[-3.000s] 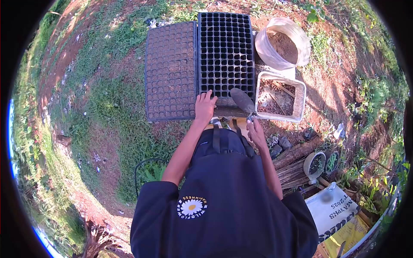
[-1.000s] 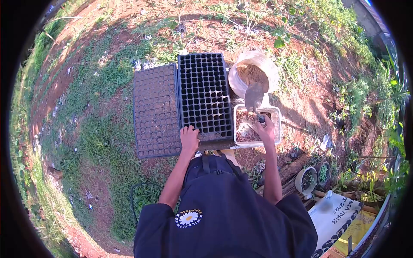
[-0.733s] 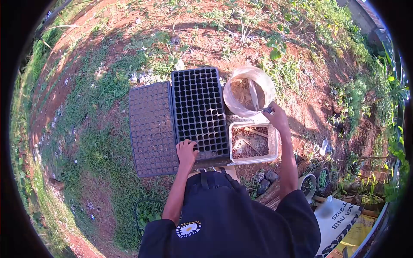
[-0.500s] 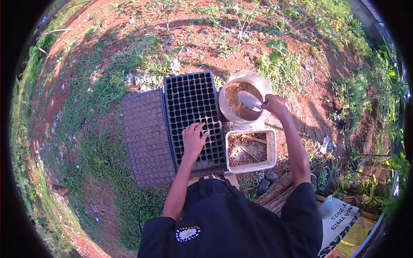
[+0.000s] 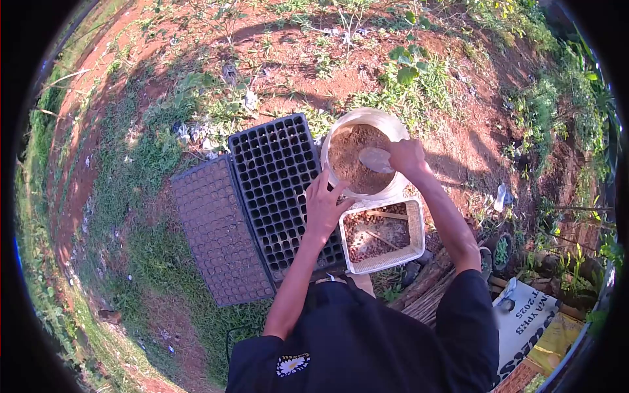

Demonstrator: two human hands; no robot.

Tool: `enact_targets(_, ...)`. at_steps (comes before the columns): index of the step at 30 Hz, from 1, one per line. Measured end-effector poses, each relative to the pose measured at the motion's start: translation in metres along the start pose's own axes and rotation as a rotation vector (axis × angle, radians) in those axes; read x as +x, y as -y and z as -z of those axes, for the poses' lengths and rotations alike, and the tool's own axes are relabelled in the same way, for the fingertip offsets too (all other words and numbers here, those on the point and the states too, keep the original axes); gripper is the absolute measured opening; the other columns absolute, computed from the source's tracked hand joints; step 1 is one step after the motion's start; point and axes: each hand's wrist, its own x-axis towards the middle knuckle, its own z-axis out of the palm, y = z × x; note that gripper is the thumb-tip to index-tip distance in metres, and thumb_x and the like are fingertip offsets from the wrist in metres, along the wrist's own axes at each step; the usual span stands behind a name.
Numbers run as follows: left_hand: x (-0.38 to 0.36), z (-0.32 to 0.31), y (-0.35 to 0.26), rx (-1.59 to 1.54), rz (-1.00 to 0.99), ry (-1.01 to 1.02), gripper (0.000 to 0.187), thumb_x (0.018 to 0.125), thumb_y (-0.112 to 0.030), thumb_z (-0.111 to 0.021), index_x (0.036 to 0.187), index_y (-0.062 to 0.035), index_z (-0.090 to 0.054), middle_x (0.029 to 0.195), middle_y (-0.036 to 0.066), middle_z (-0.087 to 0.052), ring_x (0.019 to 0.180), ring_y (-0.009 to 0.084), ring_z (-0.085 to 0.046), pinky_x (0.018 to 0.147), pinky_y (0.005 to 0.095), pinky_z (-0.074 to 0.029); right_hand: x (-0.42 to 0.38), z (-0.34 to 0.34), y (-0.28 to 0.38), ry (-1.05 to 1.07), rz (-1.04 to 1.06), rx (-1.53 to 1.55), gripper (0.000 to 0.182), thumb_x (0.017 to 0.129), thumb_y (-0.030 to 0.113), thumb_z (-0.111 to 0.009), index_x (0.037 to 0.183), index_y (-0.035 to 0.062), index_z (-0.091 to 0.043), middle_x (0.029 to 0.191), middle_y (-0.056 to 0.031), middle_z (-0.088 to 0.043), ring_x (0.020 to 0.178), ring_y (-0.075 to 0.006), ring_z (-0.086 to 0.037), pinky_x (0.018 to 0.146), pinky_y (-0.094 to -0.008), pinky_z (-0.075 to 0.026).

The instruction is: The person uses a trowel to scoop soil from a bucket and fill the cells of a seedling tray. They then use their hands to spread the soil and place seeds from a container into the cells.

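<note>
A round whitish bucket (image 5: 335, 124) holds brown soil. Over that soil, my right hand (image 5: 407, 159) is closed around a trowel, whose pale metal blade (image 5: 375, 160) lies at the soil's surface; its handle is hidden in my fist. My left hand (image 5: 322, 204) has its fingers spread against the bucket's near left side, beside the right edge of a black seedling tray (image 5: 275, 177) with bare cells. Left of it lies a second seedling tray (image 5: 219, 229), its cells filled with soil.
Near the bucket stands a white rectangular basket (image 5: 350, 261) with small reddish-brown pieces and two thin sticks (image 5: 383, 240). Cut logs (image 5: 429, 281) and a printed sack (image 5: 524, 318) lie at the lower right. Grass and red soil surround everything.
My left hand has moved right, from above the black tray to the bucket's side. The trowel has shifted slightly down within the bucket. The whole view has turned a little.
</note>
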Motion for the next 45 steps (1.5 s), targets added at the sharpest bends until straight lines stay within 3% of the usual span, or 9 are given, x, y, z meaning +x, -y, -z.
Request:
enact_targets(10, 0.002, -0.001, -0.002, 0.057, -0.032, -0.058, 0.046, 0.075, -0.053, -0.075, 0.102, -0.0149, -0.073, 0.153, 0.021, -0.039, 0.127, 0.0335, -0.049, 0.104, 0.0442, -0.038, 0.009, -0.009, 0.01, 0.011, -0.084, -0.081, 0.014, 0.085, 0.016, -0.064, 0.091, 0.0122, -0.077, 0.089, -0.0088, -0.076, 0.084, -0.0236, -0.075, 0.072, -0.0372, -0.058)
enact_targets(12, 0.002, 0.001, -0.004, 0.056, -0.021, -0.037, 0.045, 0.075, -0.05, -0.076, 0.101, -0.0139, -0.073, 0.153, 0.019, -0.039, 0.125, 0.032, -0.05, 0.102, 0.0432, -0.039, 0.012, -0.015, 0.017, -0.052, -0.141, -0.006, 0.013, 0.087, 0.012, -0.063, 0.088, 0.0108, -0.076, 0.088, -0.016, -0.074, 0.086, -0.0258, -0.074, 0.073, -0.0385, -0.057)
enact_targets(17, 0.0, -0.001, -0.004, 0.054, -0.005, -0.046, 0.044, 0.075, -0.048, -0.077, 0.102, -0.0139, -0.074, 0.151, 0.017, -0.042, 0.122, 0.0293, -0.051, 0.099, 0.0414, -0.04, 0.009, -0.029, 0.019, -0.015, -0.112, -0.001, 0.03, 0.087, 0.007, -0.063, 0.117, 0.0074, -0.064, 0.101, -0.0154, -0.071, 0.095, -0.0279, -0.071, 0.073, -0.0394, -0.056)
enact_targets(19, -0.002, -0.001, -0.005, 0.058, -0.006, -0.027, 0.043, 0.074, -0.047, -0.078, 0.102, -0.0144, -0.074, 0.15, 0.017, -0.043, 0.121, 0.0281, -0.051, 0.097, 0.0406, -0.041, 0.007, -0.035, 0.02, -0.232, -0.041, -0.019, 0.042, 0.086, 0.007, -0.066, 0.127, 0.0053, -0.058, 0.105, -0.0181, -0.07, 0.095, -0.0291, -0.07, 0.077, -0.0411, -0.056)
enact_targets(26, -0.006, -0.005, -0.005, 0.081, -0.018, -0.06, 0.044, 0.073, -0.047, -0.078, 0.103, -0.0147, -0.074, 0.151, 0.016, -0.042, 0.12, 0.0274, -0.05, 0.096, 0.0397, -0.04, -0.014, 0.013, 0.024, -0.052, 0.032, -0.064, 0.042, 0.087, 0.01, -0.067, 0.127, 0.0085, -0.057, 0.109, -0.0154, -0.067, 0.103, -0.0295, -0.065, 0.092, -0.0476, -0.047)
enact_targets(36, -0.005, -0.007, -0.004, 0.047, 0.002, -0.05, 0.044, 0.071, -0.044, -0.08, 0.104, -0.0146, -0.074, 0.152, 0.014, -0.041, 0.119, 0.0279, -0.052, 0.093, 0.0401, -0.041, 0.007, -0.032, 0.035, -0.08, -0.029, -0.232, 0.06, 0.082, 0.017, -0.07, 0.136, 0.0012, -0.048, 0.097, -0.0104, -0.07, 0.086, -0.0255, -0.071, 0.061, -0.0372, -0.054)
enact_targets(39, -0.003, -0.005, -0.003, 0.045, 0.01, -0.037, 0.045, 0.072, -0.045, -0.08, 0.104, -0.0141, -0.075, 0.151, 0.015, -0.042, 0.12, 0.0278, -0.052, 0.096, 0.0409, -0.041, 0.012, -0.044, 0.042, -0.071, -0.089, -0.005, 0.063, 0.083, 0.016, -0.068, 0.136, -0.0043, -0.041, 0.09, -0.0159, -0.07, 0.081, -0.0277, -0.072, 0.061, -0.0401, -0.056)
enact_targets(42, 0.005, -0.002, -0.003, -0.047, 0.06, -0.015, 0.048, 0.075, -0.047, -0.08, 0.108, -0.0128, -0.073, 0.149, 0.016, -0.043, 0.122, 0.0287, -0.051, 0.102, 0.0425, -0.041, -0.005, -0.012, 0.033, 0.376, -0.102, 0.862, 0.057, 0.086, 0.02, -0.067, 0.125, -0.0083, -0.035, 0.079, -0.027, -0.069, 0.073, -0.0334, -0.073, 0.061, -0.0414, -0.057)
enact_targets(45, 0.028, 0.002, 0.0, -0.204, 0.136, -0.073, 0.056, 0.08, -0.047, -0.078, 0.121, -0.0112, -0.066, 0.146, 0.018, -0.045, 0.121, 0.0315, -0.052, 0.106, 0.0442, -0.041, -0.008, -0.033, 0.026, 0.268, -0.054, 0.661, 0.058, 0.089, 0.026, -0.065, 0.127, -0.0065, -0.034, 0.102, -0.0307, -0.067, 0.098, -0.0399, -0.068, 0.082, -0.0495, -0.054)
